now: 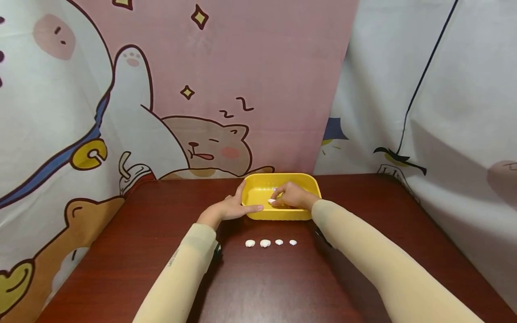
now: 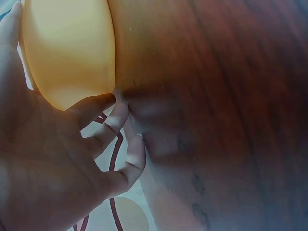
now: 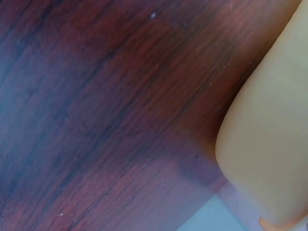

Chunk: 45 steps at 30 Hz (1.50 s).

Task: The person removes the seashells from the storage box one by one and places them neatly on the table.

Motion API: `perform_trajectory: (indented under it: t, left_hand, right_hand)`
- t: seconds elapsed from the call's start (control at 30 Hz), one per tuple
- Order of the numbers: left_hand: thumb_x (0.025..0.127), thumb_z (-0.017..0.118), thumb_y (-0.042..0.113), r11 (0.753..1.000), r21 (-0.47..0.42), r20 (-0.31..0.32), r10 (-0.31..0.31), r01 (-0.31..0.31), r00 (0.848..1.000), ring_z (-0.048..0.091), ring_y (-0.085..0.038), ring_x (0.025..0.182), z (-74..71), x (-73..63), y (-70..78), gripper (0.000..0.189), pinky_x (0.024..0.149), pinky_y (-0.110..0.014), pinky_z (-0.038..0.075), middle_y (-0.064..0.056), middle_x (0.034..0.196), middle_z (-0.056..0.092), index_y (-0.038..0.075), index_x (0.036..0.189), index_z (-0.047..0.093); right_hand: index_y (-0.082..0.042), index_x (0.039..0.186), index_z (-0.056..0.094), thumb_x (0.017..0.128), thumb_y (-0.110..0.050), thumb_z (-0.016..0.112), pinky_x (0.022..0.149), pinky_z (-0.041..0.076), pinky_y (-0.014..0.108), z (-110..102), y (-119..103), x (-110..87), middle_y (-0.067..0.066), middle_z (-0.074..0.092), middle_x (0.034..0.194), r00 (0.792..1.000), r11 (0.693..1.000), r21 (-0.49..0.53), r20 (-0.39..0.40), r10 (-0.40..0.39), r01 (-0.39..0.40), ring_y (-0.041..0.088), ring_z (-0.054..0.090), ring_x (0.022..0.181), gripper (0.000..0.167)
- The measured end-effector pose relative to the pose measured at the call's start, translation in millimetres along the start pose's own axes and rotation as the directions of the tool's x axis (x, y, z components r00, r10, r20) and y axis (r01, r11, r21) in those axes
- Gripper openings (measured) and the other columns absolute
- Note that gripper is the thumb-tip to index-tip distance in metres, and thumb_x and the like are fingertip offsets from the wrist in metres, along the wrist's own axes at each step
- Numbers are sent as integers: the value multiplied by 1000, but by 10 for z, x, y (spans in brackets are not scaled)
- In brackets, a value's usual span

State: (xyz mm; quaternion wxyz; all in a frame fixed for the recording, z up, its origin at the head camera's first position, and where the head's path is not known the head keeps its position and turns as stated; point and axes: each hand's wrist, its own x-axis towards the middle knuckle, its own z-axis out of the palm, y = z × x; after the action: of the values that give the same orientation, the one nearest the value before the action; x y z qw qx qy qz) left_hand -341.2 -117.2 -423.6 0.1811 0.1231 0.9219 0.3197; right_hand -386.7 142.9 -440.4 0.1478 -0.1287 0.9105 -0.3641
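Note:
A yellow plastic basin stands at the back of the table. My left hand grips its left end, the thumb lying over the near rim; the left wrist view shows that hand with its fingers bent at the basin's outer wall. Inside the basin, my right hand reaches down and pinches a small white seashell between thumb and fingers. Another pale piece lies behind it, partly covered by the fingers. The right wrist view holds only the basin's side and the table, with no hand visible.
In front of the basin, several white shells lie in a row, from a larger shell at the left to a smaller one at the right. The dark red wooden table meets a printed cloth backdrop behind.

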Motion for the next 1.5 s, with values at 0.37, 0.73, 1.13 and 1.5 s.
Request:
perform_trajectory:
  t: [0.37,0.73,1.13,1.5]
  left_hand:
    - [83,67,84,1000,-5,-8,2,-2,1000,34,-46,156,-6,-8,-22,127,125,-66,31,-30,169,31,38,170,-12]
    - [83,67,84,1000,-17,4,-4,4,1000,35,-46,155,-5,-5,-1,127,125,-66,30,-30,167,33,37,171,-11]
    - [82,68,85,1000,-3,8,-14,14,1000,37,-46,155,-14,11,-2,129,125,-66,31,-31,167,33,37,170,-12]
    - [84,68,81,1000,-13,3,-4,4,1000,31,-46,159,-12,0,15,127,127,-65,28,-29,172,26,34,171,-11]
  right_hand:
    - [-10,109,83,93,-25,84,58,40,24,-5,-12,-25,-4,52,61,1000,1000,28,-2,5,-5,11,46,55,22]
    - [-8,114,81,95,-23,82,57,40,25,-49,-59,-66,-2,51,61,999,997,72,48,19,-22,14,44,55,24]
    - [-6,115,80,95,-18,82,55,40,28,-192,-154,-159,-4,47,57,999,995,103,51,-8,2,11,37,48,24]
    - [-8,112,82,94,-27,82,67,47,28,-284,-230,-259,5,72,96,1000,1000,27,-24,4,-3,17,55,71,26]
